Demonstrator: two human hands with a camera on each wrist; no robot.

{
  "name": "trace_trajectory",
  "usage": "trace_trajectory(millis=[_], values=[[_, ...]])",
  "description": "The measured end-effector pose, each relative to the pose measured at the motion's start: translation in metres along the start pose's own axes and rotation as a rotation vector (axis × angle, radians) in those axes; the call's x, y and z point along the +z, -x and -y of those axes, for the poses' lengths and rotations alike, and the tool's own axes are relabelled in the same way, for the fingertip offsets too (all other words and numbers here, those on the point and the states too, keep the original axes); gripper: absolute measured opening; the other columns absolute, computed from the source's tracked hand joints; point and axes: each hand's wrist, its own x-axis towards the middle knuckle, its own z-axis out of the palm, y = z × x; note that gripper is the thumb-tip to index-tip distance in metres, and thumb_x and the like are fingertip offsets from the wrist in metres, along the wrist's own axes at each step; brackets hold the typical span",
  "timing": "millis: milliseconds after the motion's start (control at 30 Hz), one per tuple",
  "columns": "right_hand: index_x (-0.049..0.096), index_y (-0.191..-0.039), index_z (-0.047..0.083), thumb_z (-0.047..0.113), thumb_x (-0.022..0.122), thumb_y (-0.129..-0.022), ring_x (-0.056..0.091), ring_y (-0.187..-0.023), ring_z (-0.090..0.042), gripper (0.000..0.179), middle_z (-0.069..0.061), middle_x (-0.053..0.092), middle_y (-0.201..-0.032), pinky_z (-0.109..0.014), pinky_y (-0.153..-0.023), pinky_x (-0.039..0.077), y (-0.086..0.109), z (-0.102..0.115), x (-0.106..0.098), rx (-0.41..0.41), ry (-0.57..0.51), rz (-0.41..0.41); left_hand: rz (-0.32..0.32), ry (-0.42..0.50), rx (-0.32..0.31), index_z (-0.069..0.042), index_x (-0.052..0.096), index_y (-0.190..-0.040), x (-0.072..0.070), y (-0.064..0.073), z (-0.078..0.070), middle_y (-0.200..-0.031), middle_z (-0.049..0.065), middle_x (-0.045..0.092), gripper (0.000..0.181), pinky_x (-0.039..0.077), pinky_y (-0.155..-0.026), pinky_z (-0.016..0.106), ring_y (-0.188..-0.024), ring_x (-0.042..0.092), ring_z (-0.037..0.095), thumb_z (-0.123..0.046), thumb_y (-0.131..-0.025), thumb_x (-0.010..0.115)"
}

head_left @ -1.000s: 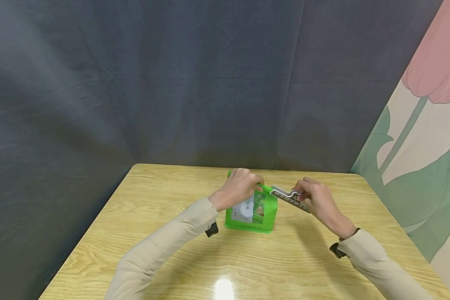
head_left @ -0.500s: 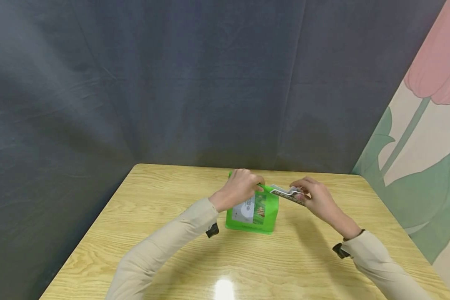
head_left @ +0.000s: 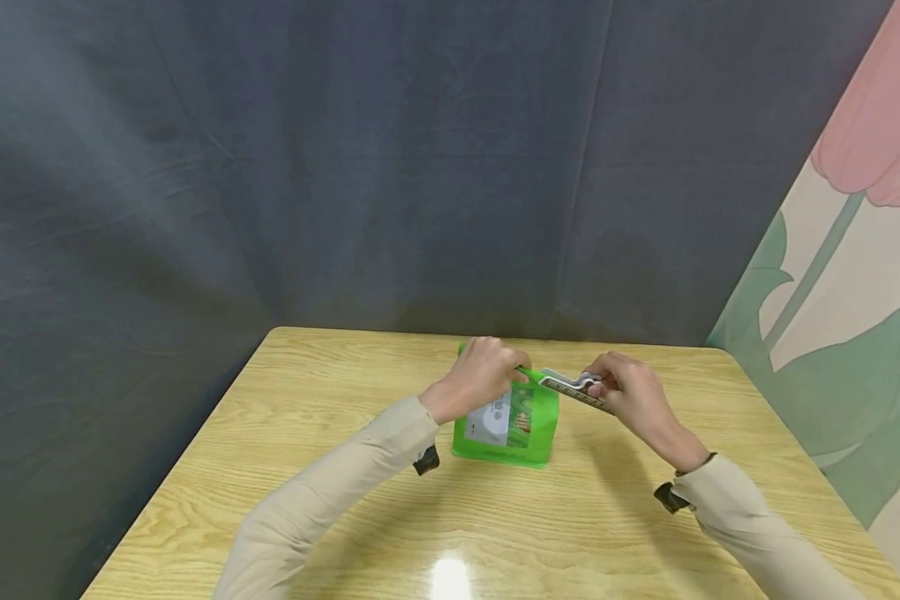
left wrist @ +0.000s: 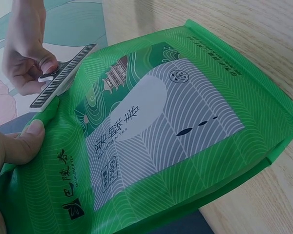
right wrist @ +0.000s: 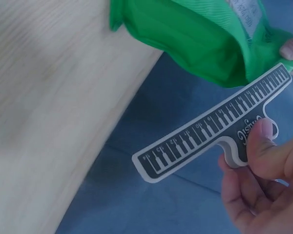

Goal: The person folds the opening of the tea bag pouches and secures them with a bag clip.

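Note:
A green tea bag (head_left: 542,429) with a grey and green label stands on the table. My left hand (head_left: 482,377) grips its top edge, thumb at the front, as the left wrist view shows. A long clip (head_left: 574,392) with a white rim and printed piano keys is at the bag's top right corner. My right hand (head_left: 632,398) pinches the clip's handle between thumb and fingers. In the right wrist view one end of the clip (right wrist: 212,124) meets the green bag (right wrist: 195,46), and its other end sticks out. Whether the jaws have the bag between them, I cannot tell.
The wooden table (head_left: 330,367) has rounded far corners. Behind it hangs a dark curtain (head_left: 420,183). A wall with a painted tulip (head_left: 862,150) borders the table's right side. Both wrists wear small black devices, below the sleeve cuffs.
My right hand shifts a little and changes its hold on the clip's handle, while the clip's outer end has risen slightly since the first frame. My left hand and the bag stay nearly in place.

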Motion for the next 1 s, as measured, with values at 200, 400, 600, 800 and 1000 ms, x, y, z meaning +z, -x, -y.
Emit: trace_trajectory(millis=[200, 400, 600, 800, 1000], values=[[0.072, -0.085, 0.005, -0.008, 0.081, -0.074, 0.059, -0.064, -0.012, 0.02, -0.003, 0.066, -0.079, -0.03, -0.056, 0.045, -0.005, 0.004, -0.002, 0.002, -0.002, 0.061, 0.009, 0.011, -0.004, -0.011, 0.078, -0.096, -0.001, 0.001, 0.001, -0.086, 0.0, 0.075, 0.011, 0.032, -0.044, 0.011, -0.05, 0.049, -0.001, -0.014, -0.085, 0.079], [0.072, -0.088, 0.005, -0.003, 0.084, -0.073, 0.06, -0.068, -0.016, 0.02, -0.004, 0.066, -0.082, -0.034, -0.058, 0.048, -0.005, 0.006, -0.004, 0.007, 0.002, 0.088, 0.007, 0.018, 0.014, -0.012, 0.078, -0.096, -0.001, 0.0, 0.002, -0.085, 0.0, 0.075, 0.011, 0.034, -0.045, 0.01, -0.052, 0.053, 0.0, -0.016, -0.086, 0.078], [0.072, -0.082, 0.007, -0.014, 0.077, -0.072, 0.049, -0.057, -0.007, 0.024, 0.001, 0.065, -0.073, -0.027, -0.053, 0.039, -0.006, 0.007, 0.001, 0.007, 0.008, 0.013, 0.015, 0.038, 0.019, -0.009, 0.078, -0.095, -0.001, 0.0, 0.002, -0.086, 0.002, 0.075, 0.011, 0.037, -0.048, 0.008, -0.054, 0.057, 0.001, -0.014, -0.085, 0.078], [0.072, -0.079, 0.008, -0.016, 0.073, -0.07, 0.054, -0.058, -0.008, 0.026, 0.0, 0.068, -0.074, -0.032, -0.055, 0.041, -0.012, 0.012, 0.003, -0.009, 0.016, 0.004, 0.021, 0.058, 0.016, -0.008, 0.078, -0.095, -0.001, -0.001, 0.002, -0.085, 0.003, 0.075, 0.011, 0.036, -0.048, 0.01, -0.052, 0.053, 0.001, -0.013, -0.085, 0.078], [0.072, -0.084, 0.006, -0.009, 0.081, -0.072, 0.063, -0.064, -0.014, 0.021, -0.004, 0.069, -0.079, -0.037, -0.058, 0.047, -0.013, 0.012, 0.003, 0.002, 0.027, 0.037, 0.093, 0.072, 0.03, -0.01, 0.078, -0.099, -0.008, -0.003, 0.007, -0.087, 0.0, 0.075, 0.015, 0.039, -0.051, 0.013, -0.054, 0.051, 0.0, -0.019, -0.088, 0.077]])
